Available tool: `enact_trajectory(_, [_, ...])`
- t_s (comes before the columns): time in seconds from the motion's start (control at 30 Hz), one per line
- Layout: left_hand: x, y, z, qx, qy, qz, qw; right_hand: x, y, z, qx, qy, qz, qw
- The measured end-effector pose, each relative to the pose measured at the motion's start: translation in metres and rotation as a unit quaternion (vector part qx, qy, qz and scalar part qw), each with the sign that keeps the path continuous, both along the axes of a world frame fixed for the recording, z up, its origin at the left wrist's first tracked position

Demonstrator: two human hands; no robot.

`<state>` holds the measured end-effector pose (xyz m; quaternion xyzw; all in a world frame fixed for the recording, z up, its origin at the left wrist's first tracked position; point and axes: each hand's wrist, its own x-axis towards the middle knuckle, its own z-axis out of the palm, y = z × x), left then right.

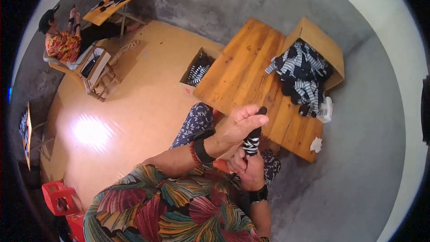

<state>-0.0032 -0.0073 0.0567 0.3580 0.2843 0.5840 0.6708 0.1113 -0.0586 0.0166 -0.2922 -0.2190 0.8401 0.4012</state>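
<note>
A rolled or bunched black sock (251,145) with white stripes stands upright between my two hands. My left hand (239,127) is closed around its upper part, the thumb lying across near the black tip. Lower down, my right hand (249,169) grips the striped end with curled fingers. Both hands are above my lap, in front of the near edge of a wooden table (237,69). On that table, a cardboard box (337,62) lies tipped on its side, and a heap of black, grey and white striped socks (304,69) spills out of it.
A white packet (327,110) and a crumpled white tissue (316,144) lie at the table's right edge. Beyond the table's left side, another carton (186,78) on the floor holds striped socks. Far left, a person (65,45) sits by another table (101,15). Red stools (58,197) stand lower left.
</note>
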Motion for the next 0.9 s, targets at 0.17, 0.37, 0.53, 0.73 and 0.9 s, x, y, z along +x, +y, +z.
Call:
enact_trajectory(0.17, [-0.015,0.012,-0.019,0.012,-0.01,0.049,0.999,0.004,0.008,0.002,0.084,-0.192,0.006,0.978])
enact_trajectory(0.37, [-0.009,0.017,-0.033,-0.029,-0.082,0.065,0.994,0.003,-0.001,-0.003,0.131,-0.273,-0.09,0.949])
enact_trajectory(0.53, [0.005,0.014,-0.031,-0.027,-0.086,0.055,0.994,0.005,-0.002,-0.025,0.096,-0.188,-0.098,0.973])
enact_trajectory(0.73, [0.001,0.011,-0.008,0.012,0.067,-0.004,0.998,0.021,0.002,-0.015,0.053,-0.151,-0.054,0.986])
enact_trajectory(0.9, [0.001,0.007,-0.012,-0.003,0.031,-0.057,0.998,0.024,0.002,-0.012,0.079,-0.23,-0.06,0.968])
